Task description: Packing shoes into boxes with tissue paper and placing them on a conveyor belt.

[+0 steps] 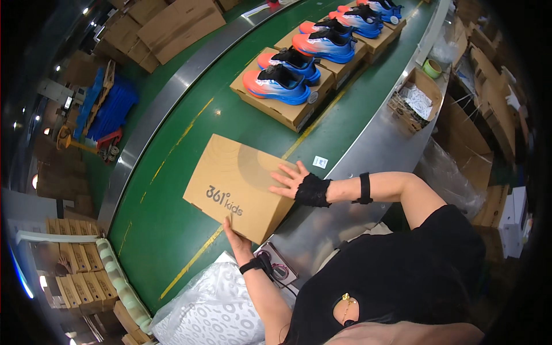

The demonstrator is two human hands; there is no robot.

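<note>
A closed brown cardboard shoe box with dark print on its lid lies in front of me over the green conveyor belt. My left hand grips its near edge, with part of the fingers hidden by the box. On the lid's right end rests my right hand, its fingers spread; it wears a black fingerless glove. Farther along the belt, pairs of orange and blue sneakers with black collars stand on top of more shoe boxes. Whether my box holds anything cannot be seen.
A small white label lies right of the box. A metal ledge borders the belt, with an open carton of paper and a green tape roll. Patterned paper under plastic sits near my left arm. Shoe boxes are stacked at left.
</note>
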